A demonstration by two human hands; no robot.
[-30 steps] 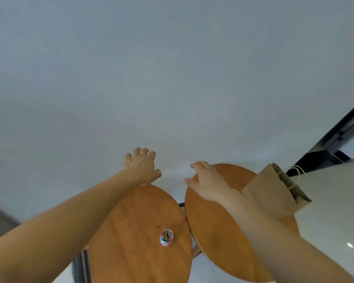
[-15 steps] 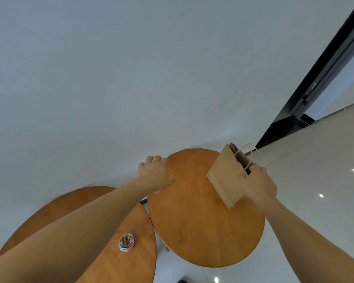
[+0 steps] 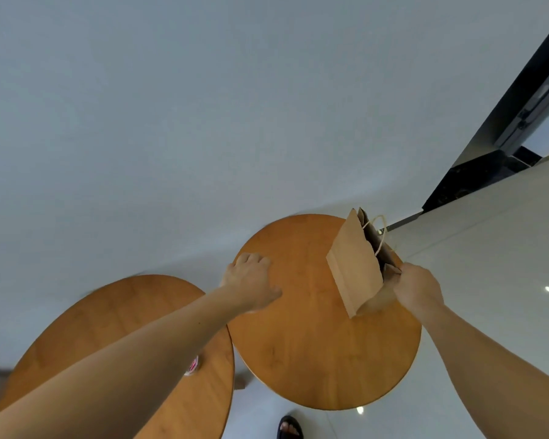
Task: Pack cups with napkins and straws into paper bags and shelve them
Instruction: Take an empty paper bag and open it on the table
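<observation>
Head camera, the only view, looks steeply down on a brown paper bag with twine handles [image 3: 355, 270]. The bag stands tilted near the far right edge of a round orange-brown wooden table [image 3: 314, 359], its mouth open. Its inside is too dark to show whether a cup, napkin or straw is in it. No loose cups, napkins, straws or shelf are in sight. Packing may be finished for this bag, with shelving apparently still to do, but that is only a judgement.

The right hand [image 3: 417, 286] has its fingers closed on the near corner of the bag's top rim, pinching the paper. The left hand [image 3: 251, 280] lies palm down on the same table's far left rim, its fingers [image 3: 251, 259] bent over the edge as if gripping it.

A second round wooden table [image 3: 124, 312] sits just beside it, with a small colourful object [image 3: 193, 365] mostly hidden by the left forearm.
</observation>
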